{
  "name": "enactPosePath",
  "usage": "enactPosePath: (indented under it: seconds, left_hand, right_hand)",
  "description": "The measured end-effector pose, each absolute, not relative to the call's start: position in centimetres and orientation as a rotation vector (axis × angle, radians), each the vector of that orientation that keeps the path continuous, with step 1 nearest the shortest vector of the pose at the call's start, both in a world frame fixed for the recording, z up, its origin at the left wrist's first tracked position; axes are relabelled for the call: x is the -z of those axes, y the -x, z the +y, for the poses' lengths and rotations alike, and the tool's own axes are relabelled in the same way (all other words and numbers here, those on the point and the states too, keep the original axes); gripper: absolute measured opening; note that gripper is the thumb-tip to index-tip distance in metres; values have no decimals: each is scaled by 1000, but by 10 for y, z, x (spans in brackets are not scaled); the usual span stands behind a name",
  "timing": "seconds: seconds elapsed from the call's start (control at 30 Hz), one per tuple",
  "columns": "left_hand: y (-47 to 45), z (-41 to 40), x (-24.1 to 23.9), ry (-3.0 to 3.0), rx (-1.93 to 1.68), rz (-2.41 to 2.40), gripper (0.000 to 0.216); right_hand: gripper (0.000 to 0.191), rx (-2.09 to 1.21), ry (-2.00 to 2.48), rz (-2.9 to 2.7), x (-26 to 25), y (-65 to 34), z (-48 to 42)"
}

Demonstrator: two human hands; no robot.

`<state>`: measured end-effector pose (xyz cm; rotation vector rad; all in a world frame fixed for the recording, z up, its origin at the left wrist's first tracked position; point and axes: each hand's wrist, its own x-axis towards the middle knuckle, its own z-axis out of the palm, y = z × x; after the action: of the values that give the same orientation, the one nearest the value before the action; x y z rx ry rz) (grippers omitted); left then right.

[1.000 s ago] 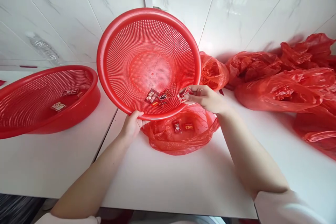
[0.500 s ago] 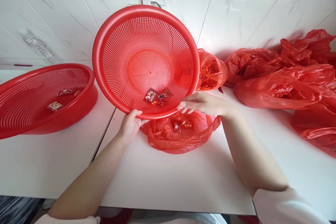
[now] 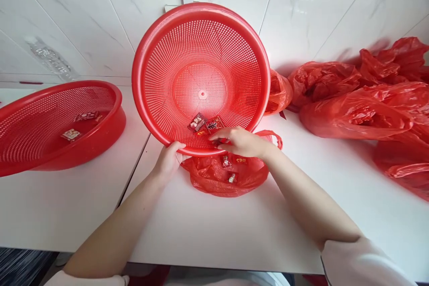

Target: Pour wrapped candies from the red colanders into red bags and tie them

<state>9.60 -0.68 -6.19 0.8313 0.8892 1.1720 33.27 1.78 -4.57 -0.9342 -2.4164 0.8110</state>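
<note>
A red perforated plastic basket is tilted up toward me, its near rim in the grip of my left hand. Inside, a dark red printed packet and a red packet with black lettering lie low on the sloping wall. My right hand reaches over the near rim, fingers pinched around a small dark wrapped packet that they partly hide. Below the rim, a red plastic bag sits open on the white table, with several small wrapped pieces inside.
A second red basket leans at the left with a few small packets inside. Filled red plastic bags line the right side by the tiled wall. A clear plastic bottle is at the back left.
The basket has shifted slightly right with my left hand. My right hand has left the outer rim and moved left into the basket. Another small wrapped piece now shows in the bag.
</note>
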Motion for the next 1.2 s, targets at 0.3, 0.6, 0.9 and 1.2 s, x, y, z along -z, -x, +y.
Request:
enactPosePath:
  seconds: [0.3,0.6,0.9,1.2]
  left_hand:
    - [-93,-5,65,-792,-1175,869,13]
    - [-95,-4,61,-735,-1190,894,10]
    - [-102,-17,62,-821,-1089,824,28]
    - [-102,-14,65,-757,-1102,847,42]
  right_hand:
    - [18,-1526,1172,-1497,47,-338,29]
    - [20,-1252,1100,-1718,38,-341,25]
    - [46,-632,1120,-2372,53,-312,13]
    - [30,-680,1064,-2422,50,-307,9]
